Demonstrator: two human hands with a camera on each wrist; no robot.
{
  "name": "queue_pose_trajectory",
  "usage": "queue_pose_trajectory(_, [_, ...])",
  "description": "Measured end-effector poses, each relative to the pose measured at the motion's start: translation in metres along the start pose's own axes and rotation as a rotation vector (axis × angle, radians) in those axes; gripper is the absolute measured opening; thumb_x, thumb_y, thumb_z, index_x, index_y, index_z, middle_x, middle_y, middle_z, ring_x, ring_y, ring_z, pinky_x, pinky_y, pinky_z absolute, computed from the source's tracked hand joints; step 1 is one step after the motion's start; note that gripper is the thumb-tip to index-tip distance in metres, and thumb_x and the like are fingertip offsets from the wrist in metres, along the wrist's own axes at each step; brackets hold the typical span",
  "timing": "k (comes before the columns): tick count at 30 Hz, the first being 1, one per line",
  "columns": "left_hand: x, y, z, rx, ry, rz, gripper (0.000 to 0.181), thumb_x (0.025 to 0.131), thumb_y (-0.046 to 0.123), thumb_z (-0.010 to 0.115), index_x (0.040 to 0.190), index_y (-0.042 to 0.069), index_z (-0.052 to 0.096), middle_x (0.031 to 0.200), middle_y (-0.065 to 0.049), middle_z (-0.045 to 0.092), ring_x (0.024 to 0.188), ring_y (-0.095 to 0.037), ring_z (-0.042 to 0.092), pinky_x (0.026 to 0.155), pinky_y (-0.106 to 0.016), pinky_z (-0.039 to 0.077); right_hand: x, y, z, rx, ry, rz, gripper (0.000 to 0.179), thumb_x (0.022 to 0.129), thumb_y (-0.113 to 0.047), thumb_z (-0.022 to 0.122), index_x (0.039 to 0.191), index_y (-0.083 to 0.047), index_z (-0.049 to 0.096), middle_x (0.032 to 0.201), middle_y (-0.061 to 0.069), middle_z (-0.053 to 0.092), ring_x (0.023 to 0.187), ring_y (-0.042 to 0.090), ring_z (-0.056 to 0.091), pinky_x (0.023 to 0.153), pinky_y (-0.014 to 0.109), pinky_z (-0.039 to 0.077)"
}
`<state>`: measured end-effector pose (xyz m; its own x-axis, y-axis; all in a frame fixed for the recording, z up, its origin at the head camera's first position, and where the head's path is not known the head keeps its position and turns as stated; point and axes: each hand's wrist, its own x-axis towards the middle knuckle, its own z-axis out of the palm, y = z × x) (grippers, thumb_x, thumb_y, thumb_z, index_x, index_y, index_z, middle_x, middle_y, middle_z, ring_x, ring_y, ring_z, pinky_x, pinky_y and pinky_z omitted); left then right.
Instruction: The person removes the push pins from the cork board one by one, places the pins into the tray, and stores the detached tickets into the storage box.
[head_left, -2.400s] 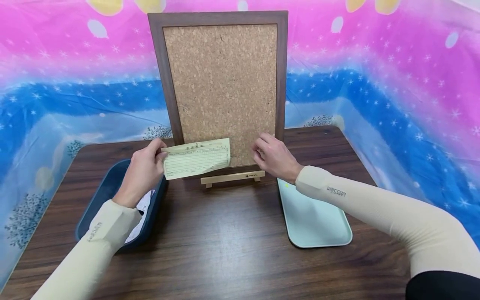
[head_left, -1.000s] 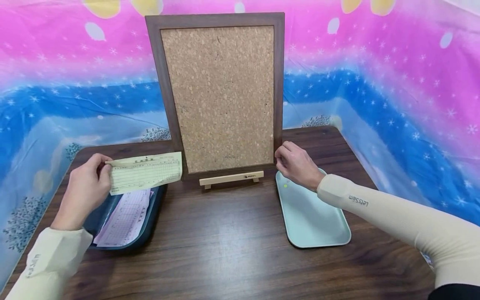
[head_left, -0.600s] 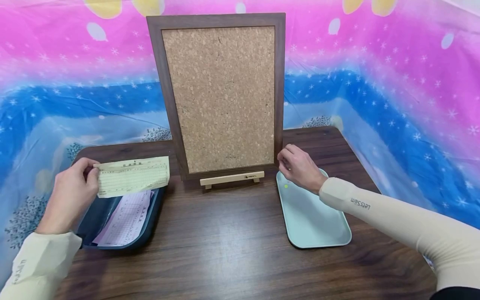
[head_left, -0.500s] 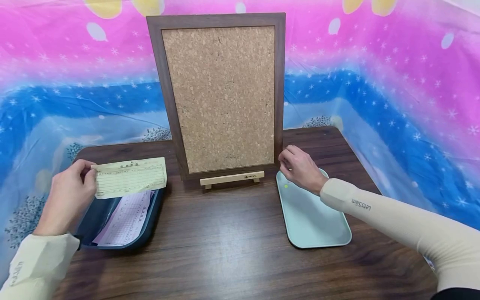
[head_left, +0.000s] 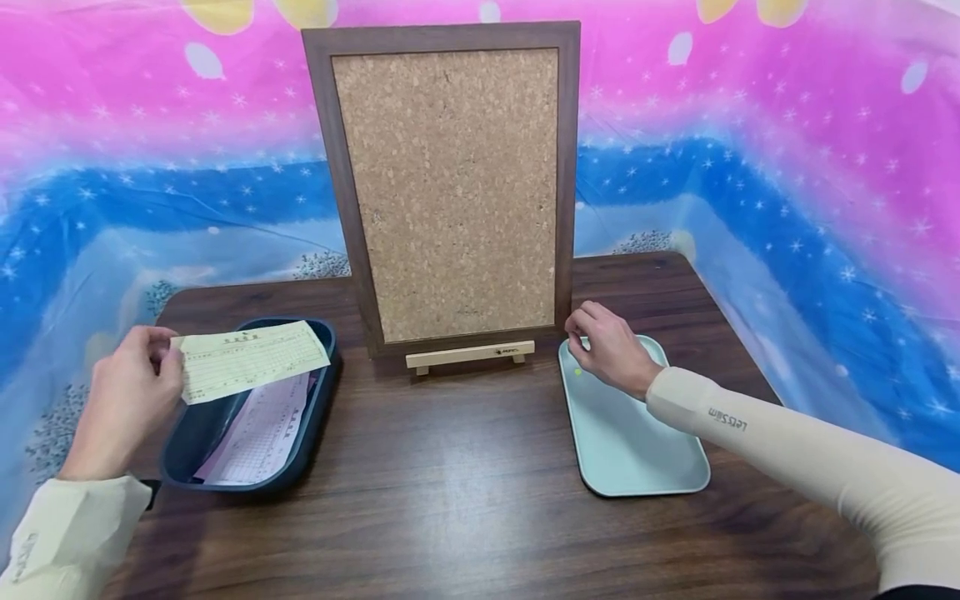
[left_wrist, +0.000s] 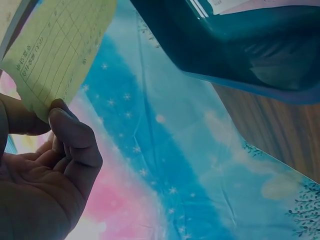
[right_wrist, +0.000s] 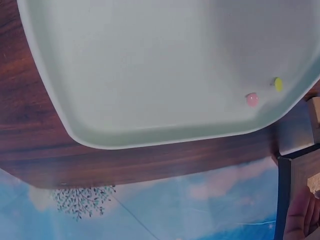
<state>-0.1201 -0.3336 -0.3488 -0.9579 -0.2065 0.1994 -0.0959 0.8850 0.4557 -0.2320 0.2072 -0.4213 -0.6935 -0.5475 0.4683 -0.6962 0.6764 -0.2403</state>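
My left hand (head_left: 131,400) pinches the left edge of a pale yellow printed form (head_left: 251,358) between thumb and fingers. The form hangs over a dark blue bin (head_left: 313,425) in which pink printed slips (head_left: 258,433) lie. My right hand (head_left: 611,350) hovers over the far-left corner of a pale green tray (head_left: 637,450), its fingers curled. Whether anything sits between those fingertips is hidden. In the right wrist view, a pink thumbtack (right_wrist: 252,99) and a yellow thumbtack (right_wrist: 278,84) lie in that tray.
A framed corkboard (head_left: 457,192) stands upright on the table behind a light wooden easel foot (head_left: 471,354). The brown table (head_left: 450,492) stretches between bin and tray. Printed fabric (head_left: 637,100) surrounds the back and sides.
My left hand has carried the yellow form leftward from in front of the corkboard to above the bin. My right hand has moved right and down from the board to the tray corner.
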Motion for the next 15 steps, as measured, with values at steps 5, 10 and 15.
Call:
queue_pose_trajectory(5, [-0.006,-0.006,0.002,0.008,-0.02,-0.022,0.036,0.096,0.014,0.041,0.125,-0.007,0.043,0.086,-0.018,0.056,0.056,-0.024,0.05,0.045,-0.033,0.035,-0.003,0.002,0.001,0.001,-0.027,0.027,0.008,0.082,-0.001,0.063,0.088,-0.006,0.063,0.085,0.001,0.053,0.075,0.014,0.051,0.064,0.032,0.046])
queue_pose_trajectory(10, [-0.009,-0.009,0.006,0.039,-0.071,-0.01,0.028,0.097,0.015,0.039,0.11,-0.002,0.056,0.082,-0.017,0.059,0.052,-0.023,0.043,0.044,-0.033,0.032,-0.009,0.008,0.004,0.006,-0.04,0.06,0.008,0.08,0.0,0.063,0.086,-0.005,0.062,0.085,0.002,0.054,0.075,0.017,0.054,0.066,0.034,0.047])
queue_pose_trajectory(15, [-0.01,-0.008,0.009,0.054,-0.135,-0.033,0.033,0.094,0.012,0.035,0.107,-0.007,0.059,0.096,-0.028,0.061,0.048,-0.021,0.038,0.043,-0.033,0.028,-0.015,0.014,0.006,0.002,-0.056,0.084,0.007,0.08,0.0,0.064,0.087,-0.003,0.063,0.085,0.003,0.055,0.075,0.017,0.054,0.065,0.034,0.048])
